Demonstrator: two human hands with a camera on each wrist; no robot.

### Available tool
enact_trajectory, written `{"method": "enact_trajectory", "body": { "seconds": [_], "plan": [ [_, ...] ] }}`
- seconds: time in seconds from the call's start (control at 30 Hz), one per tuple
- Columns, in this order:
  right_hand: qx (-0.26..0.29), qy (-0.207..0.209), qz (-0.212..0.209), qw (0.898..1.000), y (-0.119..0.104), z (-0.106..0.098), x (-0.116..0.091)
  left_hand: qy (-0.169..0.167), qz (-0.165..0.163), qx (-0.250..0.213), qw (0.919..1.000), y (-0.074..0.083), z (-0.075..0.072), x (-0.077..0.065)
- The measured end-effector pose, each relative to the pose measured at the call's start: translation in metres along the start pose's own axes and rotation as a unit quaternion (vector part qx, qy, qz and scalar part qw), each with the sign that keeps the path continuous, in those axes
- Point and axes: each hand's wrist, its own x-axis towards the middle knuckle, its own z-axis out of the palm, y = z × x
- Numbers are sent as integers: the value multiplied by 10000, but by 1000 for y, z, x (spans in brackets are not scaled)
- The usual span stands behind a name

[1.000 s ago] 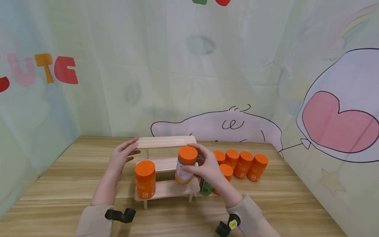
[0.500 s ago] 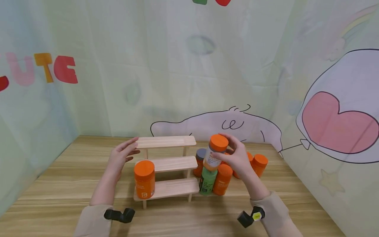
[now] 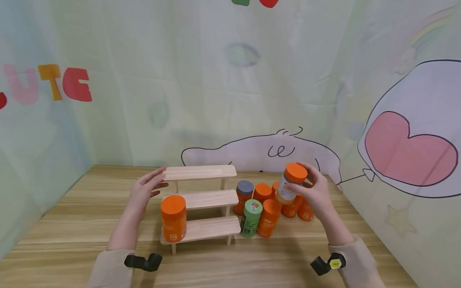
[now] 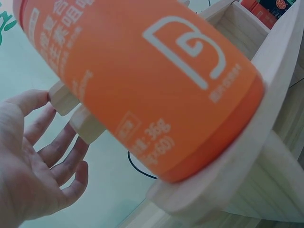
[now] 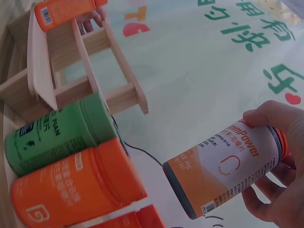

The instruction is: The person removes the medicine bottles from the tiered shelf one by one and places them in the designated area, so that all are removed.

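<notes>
My right hand [image 3: 317, 192] holds a supplement bottle [image 3: 288, 188] with an orange lid and a white and orange label, raised and slightly tilted above the other bottles. In the right wrist view, thumb and fingers wrap around the held bottle [image 5: 228, 166] near its lid. My left hand [image 3: 144, 192] touches the left end of the three-tier wooden rack [image 3: 205, 200] at its top board. The left wrist view shows its fingertips against the board ends [image 4: 88, 124], partly behind the orange bottle [image 4: 142, 90]. That orange bottle [image 3: 173, 220] stands upright on the rack's lowest tier, at the left.
Right of the rack stand a green bottle [image 3: 251, 219], an orange bottle [image 3: 268, 219] and a grey-lidded bottle [image 3: 243, 198]. Several more orange bottles [image 3: 291, 208] are behind, partly hidden by the held one. A printed curtain [image 3: 201, 92] hangs around the wooden table [image 3: 201, 268].
My right hand has lifted the supplement bottle off the lowest tier and carried it right, past the green bottle. The left hand has stayed at the rack.
</notes>
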Motion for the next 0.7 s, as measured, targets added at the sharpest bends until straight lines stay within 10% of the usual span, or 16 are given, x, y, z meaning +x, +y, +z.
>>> {"method": "enact_trajectory", "body": {
  "seconds": [0.7],
  "plan": [
    [-449,-325,772,9955,58,-9,-24,30,31,-22,10000,1,0,-1]
  ]
}}
